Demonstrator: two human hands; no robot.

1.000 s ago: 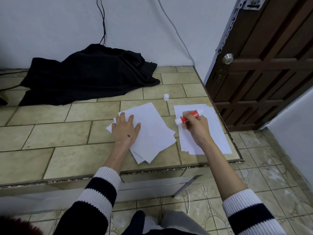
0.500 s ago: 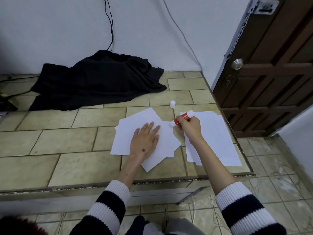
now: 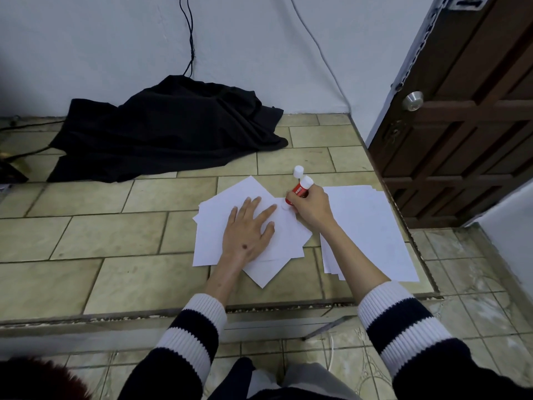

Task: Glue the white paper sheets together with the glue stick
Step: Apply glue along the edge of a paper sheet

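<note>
A loose pile of white paper sheets (image 3: 213, 223) lies fanned on the tiled platform. My left hand (image 3: 248, 229) rests flat on top of it, fingers spread. My right hand (image 3: 311, 209) grips a red glue stick (image 3: 300, 190), tilted, with its white tip pressed onto the pile's upper right corner. The glue stick's white cap (image 3: 298, 170) stands on the tile just behind it. A second stack of white sheets (image 3: 372, 226) lies to the right, partly under my right forearm.
A black cloth (image 3: 167, 134) is heaped at the back left against the wall, with cables running up. The tiled platform (image 3: 86, 226) drops off at its near edge and right edge. A brown door (image 3: 467, 111) stands at the right.
My right hand brought the glue stick left from over the right stack onto the left pile's corner. My left hand slid a little across the pile. The camera came closer.
</note>
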